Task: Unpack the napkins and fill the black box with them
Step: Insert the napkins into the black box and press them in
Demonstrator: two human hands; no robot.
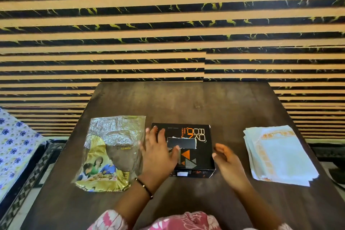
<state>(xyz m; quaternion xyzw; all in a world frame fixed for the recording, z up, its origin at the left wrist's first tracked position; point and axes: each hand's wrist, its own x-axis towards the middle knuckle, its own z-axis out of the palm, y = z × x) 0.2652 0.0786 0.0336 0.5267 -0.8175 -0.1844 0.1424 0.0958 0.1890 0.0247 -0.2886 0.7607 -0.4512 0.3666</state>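
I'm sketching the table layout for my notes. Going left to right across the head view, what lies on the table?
Empty wrapper → black box → napkin stack. The left hand rests on the box's left part; the right hand is at its right side.

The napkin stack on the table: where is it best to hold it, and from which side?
Probably pinch the napkin stack at its left edge with the right hand, thumb on top. It lies flat, fanned, and that edge faces the black box.
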